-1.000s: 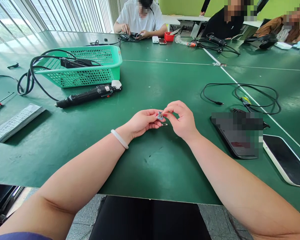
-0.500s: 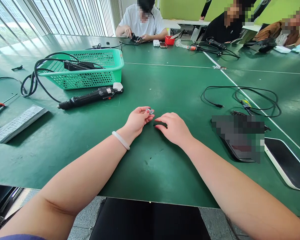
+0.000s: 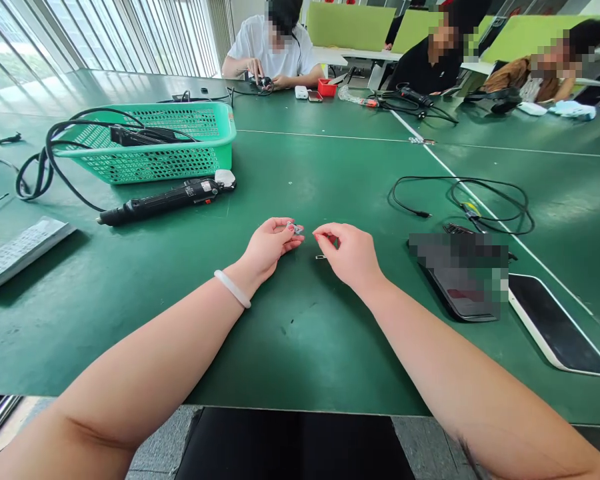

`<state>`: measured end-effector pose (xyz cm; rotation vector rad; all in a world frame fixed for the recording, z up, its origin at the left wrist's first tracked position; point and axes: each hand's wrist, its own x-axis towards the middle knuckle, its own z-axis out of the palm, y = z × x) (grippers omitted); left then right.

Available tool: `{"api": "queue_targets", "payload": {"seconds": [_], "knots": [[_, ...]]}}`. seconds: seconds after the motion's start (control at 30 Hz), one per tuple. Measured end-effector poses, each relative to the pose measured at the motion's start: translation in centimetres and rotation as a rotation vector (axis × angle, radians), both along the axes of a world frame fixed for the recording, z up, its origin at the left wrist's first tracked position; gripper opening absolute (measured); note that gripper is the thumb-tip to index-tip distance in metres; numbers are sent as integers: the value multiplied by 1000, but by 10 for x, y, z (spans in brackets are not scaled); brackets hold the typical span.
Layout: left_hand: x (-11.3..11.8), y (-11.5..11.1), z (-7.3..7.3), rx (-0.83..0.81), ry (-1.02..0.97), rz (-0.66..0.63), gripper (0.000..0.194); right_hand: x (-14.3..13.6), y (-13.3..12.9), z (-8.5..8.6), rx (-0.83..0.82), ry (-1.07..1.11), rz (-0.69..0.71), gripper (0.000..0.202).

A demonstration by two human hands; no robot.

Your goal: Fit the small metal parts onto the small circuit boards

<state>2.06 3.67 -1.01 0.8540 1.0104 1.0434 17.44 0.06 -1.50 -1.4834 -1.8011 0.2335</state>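
My left hand (image 3: 270,245), a white band on its wrist, is closed around several small silvery metal pieces (image 3: 296,229), held between thumb and fingers just above the table. Too tiny to name, they could be screws or clips. A short gap to the right, my right hand (image 3: 353,257) has thumb and forefinger pressed together; whatever may be in the pinch is hidden. Another small shiny metal piece (image 3: 321,257) shows just below those fingertips, partly covered by the hand.
Behind my left hand lies a black electric screwdriver (image 3: 167,200), beside a green basket (image 3: 220,160) with cables. A stack of paper strips (image 3: 23,257) is at left. At right are a blurred dark case (image 3: 480,310), a phone (image 3: 555,320) and a cable (image 3: 525,200). Co-workers sit across.
My right hand's thumb and forefinger, apart before, are now pinched together, and a small metal piece shows beneath them. My left hand still holds its pieces. The view has shifted slightly.
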Motion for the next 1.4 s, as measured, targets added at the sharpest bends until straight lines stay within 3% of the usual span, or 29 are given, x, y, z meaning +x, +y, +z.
{"api": "queue_targets", "payload": {"seconds": [0.1, 0.27, 0.6, 1.0, 1.4], "knots": [[1, -2, 0, 25, -17, -45, 20, -2, -4, 3, 13, 93, -14, 16], [2, -6, -1, 49, -45, -114, 14, -7, -7, 3, 51, 103, 4, 17], [4, -9, 1, 159, 55, -92, 18, -7, -6, 2, 93, 115, -64, 16], [4, -10, -1, 299, 126, -118, 19, -5, -4, -2, 117, 47, -19, 21], [1, -8, -2, 73, -51, -152, 19, 0, -4, 0, 41, 122, -66, 17]]}}
